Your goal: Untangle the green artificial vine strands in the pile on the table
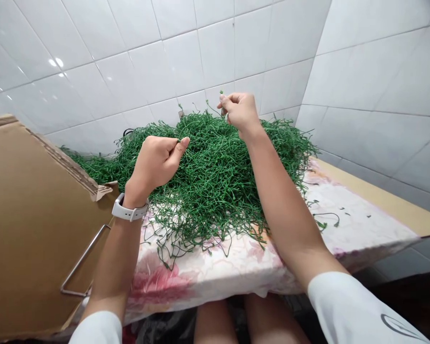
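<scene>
A big tangled heap of thin green stems (215,172), several with small bud-like tips, lies in front of me. Over its back edge, my right hand (241,112) pinches a green stem (221,92) between thumb and fingers, its tip poking up above them. My left hand (155,160), with a white watch on the wrist, is closed in a pinch above the left part of the heap. A bit of green shows at its thumb and forefinger, probably a stem, but most of it is hidden. The two hands are apart.
A floral cloth (347,210) covers the table under the heap, with a few loose stems on it at right. On the left stands a large cardboard box (39,229), beside a bent metal rod (82,263). White tiled walls (218,52) close off the back and right.
</scene>
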Available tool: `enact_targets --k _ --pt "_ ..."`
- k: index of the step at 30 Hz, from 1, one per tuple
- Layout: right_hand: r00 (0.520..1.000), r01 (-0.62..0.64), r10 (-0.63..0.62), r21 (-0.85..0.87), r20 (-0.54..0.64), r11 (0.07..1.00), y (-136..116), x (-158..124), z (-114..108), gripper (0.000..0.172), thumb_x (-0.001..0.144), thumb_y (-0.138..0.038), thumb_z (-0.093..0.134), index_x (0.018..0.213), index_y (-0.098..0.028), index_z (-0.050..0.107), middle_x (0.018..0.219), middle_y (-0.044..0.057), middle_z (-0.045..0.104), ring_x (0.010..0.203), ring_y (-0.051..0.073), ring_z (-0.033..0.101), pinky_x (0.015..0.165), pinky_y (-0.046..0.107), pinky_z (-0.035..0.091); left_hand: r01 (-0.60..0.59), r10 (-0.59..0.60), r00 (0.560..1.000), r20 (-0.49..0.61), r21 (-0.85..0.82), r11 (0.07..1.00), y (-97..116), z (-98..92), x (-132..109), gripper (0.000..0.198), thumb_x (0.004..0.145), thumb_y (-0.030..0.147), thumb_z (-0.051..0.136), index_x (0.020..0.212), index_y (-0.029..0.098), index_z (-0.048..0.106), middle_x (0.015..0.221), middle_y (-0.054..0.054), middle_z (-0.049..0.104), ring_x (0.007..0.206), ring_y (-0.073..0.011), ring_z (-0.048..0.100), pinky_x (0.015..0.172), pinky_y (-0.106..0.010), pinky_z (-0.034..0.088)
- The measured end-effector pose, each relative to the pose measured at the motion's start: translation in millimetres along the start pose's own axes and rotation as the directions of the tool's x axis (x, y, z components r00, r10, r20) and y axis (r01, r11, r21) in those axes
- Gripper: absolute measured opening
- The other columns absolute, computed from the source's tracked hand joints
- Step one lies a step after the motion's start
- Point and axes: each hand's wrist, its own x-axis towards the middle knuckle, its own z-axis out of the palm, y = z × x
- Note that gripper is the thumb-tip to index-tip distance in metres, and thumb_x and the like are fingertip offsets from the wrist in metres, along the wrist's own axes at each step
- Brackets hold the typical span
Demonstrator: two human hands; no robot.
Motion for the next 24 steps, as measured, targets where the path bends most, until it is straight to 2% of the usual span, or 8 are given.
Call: enact_targets --k 4,8,11,15,18,22,24 --pt "1.0 0.014 -0.014 -0.022 0.0 1.0 3.1 2.2 0.8 0.036 0.098 -0.025 0.069 0.064 -0.018 0.058 0.058 -0.002 0.056 0.052 0.006 0.049 0.052 0.018 0.045 -0.003 0.003 1.0 0.0 -0.009 1.0 -0.4 -0.8 0.2 0.07 0.101 0.063 0.044 0.046 0.02 0.039 0.039 0.002 0.032 0.042 -0.0085 0.021 0.05 -0.032 0.018" --pt "0.998 0.067 -0.066 -0.067 0.018 0.995 7.4 4.8 -0.2 0.037 0.093 -0.034 0.076 0.066 -0.02 0.055 0.061 -0.002 0.058 0.056 0.007 0.055 0.061 0.021 0.052 0.0 0.0 1.0 0.012 0.01 1.0 0.0 -1.8 0.8 0.071 0.101 0.065 0.043 0.045 0.02 0.04 0.039 0.002 0.031 0.041 -0.0084 0.022 0.05 -0.032 0.017" --pt "0.997 0.078 -0.075 -0.138 0.026 0.987 12.7 5.9 -1.0 0.035 0.096 -0.038 0.072 0.07 -0.019 0.057 0.063 -0.001 0.06 0.058 0.008 0.057 0.065 0.023 0.054 0.004 -0.004 1.0 0.006 0.012 1.0 -0.7 -1.3 0.4 0.071 0.101 0.066 0.042 0.046 0.02 0.04 0.04 0.002 0.032 0.041 -0.009 0.024 0.05 -0.031 0.02" --pt "0.999 0.032 -0.028 -0.241 0.023 0.97 17.7 5.2 -1.7 0.027 0.098 -0.019 0.065 0.071 -0.017 0.061 0.066 0.001 0.063 0.06 0.009 0.057 0.068 0.027 0.055 0.009 -0.009 1.0 0.014 0.004 1.0 -1.4 -0.7 -0.2 0.071 0.101 0.067 0.039 0.048 0.021 0.041 0.04 0.001 0.034 0.042 -0.0098 0.027 0.05 -0.031 0.022" --pt "0.999 0.012 0.0 -0.237 0.048 0.971 19.8 5.6 -0.9 0.025 0.098 -0.013 0.06 0.074 -0.017 0.059 0.068 0.001 0.062 0.063 0.01 0.061 0.069 0.027 0.056 0.016 -0.017 0.999 0.041 0.02 1.0 -1.0 -1.1 0.0 0.071 0.101 0.067 0.039 0.048 0.021 0.04 0.041 0.001 0.035 0.042 -0.0092 0.025 0.05 -0.031 0.02" --pt "0.999 0.012 -0.005 -0.179 0.038 0.984 23.0 9.2 1.7 0.02 0.104 -0.022 0.054 0.084 -0.02 0.053 0.076 0.0 0.062 0.066 0.011 0.067 0.067 0.026 0.055 0.009 -0.011 0.998 0.058 0.044 0.999 -0.5 -1.7 0.6 0.07 0.102 0.065 0.039 0.048 0.02 0.04 0.041 0.001 0.036 0.042 -0.0087 0.025 0.051 -0.032 0.019" --pt "1.0 0.009 -0.003 -0.204 0.029 0.979 24.6 11.3 2.7 0.018 0.106 -0.031 0.053 0.09 -0.022 0.051 0.079 0.001 0.062 0.066 0.013 0.068 0.066 0.027 0.054 0.007 -0.009 0.998 0.057 0.049 0.999 -0.6 -1.9 0.6 0.07 0.102 0.065 0.039 0.049 0.02 0.04 0.042 0.001 0.036 0.042 -0.0088 0.025 0.051 -0.032 0.019"
